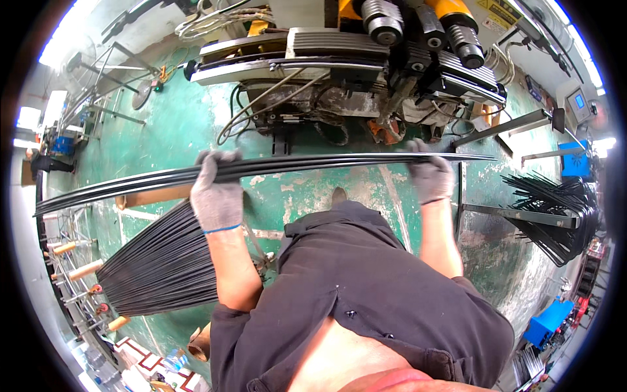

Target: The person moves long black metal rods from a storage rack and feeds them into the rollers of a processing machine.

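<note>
A bundle of several long, thin black rods stretches across in front of me, nearly level, its left end reaching far out to the side. Around it, left of the middle, closes my left hand in a grey work glove with a blue cuff edge. Toward the bundle's right end, my right hand, gloved too, is closed on the same rods. Below my left hand lies a wide stack of similar black rods on a rack.
Ahead stands a machine with a long metal rail and yellow-and-steel cylinders. At right, bent black rods hang by a metal bar. A control panel and a blue box are also on the right. The floor is worn green.
</note>
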Available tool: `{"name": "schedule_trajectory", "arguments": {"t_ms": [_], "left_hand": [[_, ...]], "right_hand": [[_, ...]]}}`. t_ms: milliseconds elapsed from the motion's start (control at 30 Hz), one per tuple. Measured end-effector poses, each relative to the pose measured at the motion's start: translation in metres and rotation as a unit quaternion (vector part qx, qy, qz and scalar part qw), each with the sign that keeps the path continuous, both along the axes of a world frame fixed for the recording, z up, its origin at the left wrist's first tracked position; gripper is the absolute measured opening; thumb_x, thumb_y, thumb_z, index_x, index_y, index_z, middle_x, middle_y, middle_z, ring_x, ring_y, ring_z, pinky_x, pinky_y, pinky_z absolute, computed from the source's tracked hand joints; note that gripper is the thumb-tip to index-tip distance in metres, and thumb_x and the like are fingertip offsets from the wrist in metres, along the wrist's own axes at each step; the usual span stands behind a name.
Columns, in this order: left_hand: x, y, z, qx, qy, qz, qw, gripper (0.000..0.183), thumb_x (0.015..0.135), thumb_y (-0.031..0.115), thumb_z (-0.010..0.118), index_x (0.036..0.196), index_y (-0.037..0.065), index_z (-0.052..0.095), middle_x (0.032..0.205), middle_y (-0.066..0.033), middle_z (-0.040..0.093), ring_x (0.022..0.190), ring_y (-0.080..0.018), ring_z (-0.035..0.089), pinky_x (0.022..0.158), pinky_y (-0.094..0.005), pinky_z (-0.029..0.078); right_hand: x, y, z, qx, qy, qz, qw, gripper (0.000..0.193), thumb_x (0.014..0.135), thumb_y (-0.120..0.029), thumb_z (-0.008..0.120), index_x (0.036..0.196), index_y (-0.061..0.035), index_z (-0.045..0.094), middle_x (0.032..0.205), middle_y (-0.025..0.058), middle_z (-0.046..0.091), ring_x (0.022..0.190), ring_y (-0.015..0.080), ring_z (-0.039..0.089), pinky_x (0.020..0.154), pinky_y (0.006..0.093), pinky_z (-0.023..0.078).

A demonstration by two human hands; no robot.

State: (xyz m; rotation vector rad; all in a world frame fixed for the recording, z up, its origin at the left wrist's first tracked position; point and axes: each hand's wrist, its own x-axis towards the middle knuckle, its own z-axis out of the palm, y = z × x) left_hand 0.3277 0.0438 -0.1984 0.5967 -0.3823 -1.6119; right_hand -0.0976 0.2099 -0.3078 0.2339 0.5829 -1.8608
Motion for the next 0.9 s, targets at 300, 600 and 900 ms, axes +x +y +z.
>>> {"name": "schedule_trajectory", "arguments": {"t_ms": [300, 600, 900], "left_hand": [[-0.003, -0.124, 0.025, -0.086, 0.006, -0.122, 0.989, 0.031, 0.096, 0.008, 0.061, 0.125, -0.004, 0.062, 0.121, -0.0188, 0.068, 0.123, -0.0364, 0.062, 0.124, -0.0597, 0.034], [0.017, -0.234, -0.019, -0.037, -0.047, -0.068, 0.996, 0.023, 0.106, 0.020, 0.062, 0.114, -0.001, 0.061, 0.110, -0.0143, 0.068, 0.110, -0.0332, 0.066, 0.113, -0.0557, 0.048], [-0.020, -0.329, -0.055, 0.065, -0.083, -0.100, 0.989, 0.042, 0.112, 0.031, 0.051, 0.120, -0.008, 0.065, 0.120, -0.0187, 0.070, 0.115, -0.0309, 0.067, 0.108, -0.0438, 0.053]], "right_hand": [[-0.058, -0.064, 0.004, 0.079, 0.099, -0.138, 0.982, 0.024, 0.102, -0.009, 0.066, 0.125, -0.0028, 0.065, 0.119, 0.0117, 0.073, 0.118, 0.0261, 0.069, 0.108, 0.0439, 0.055], [-0.070, -0.167, 0.030, 0.195, 0.152, -0.278, 0.928, 0.046, 0.091, -0.035, 0.083, 0.124, -0.0087, 0.065, 0.105, 0.0077, 0.073, 0.096, 0.0282, 0.070, 0.086, 0.0485, 0.060], [0.003, -0.265, 0.073, 0.250, 0.265, -0.205, 0.909, 0.025, 0.094, -0.018, 0.075, 0.115, -0.0056, 0.070, 0.102, 0.0048, 0.070, 0.088, 0.0153, 0.064, 0.075, 0.0290, 0.049]]}}
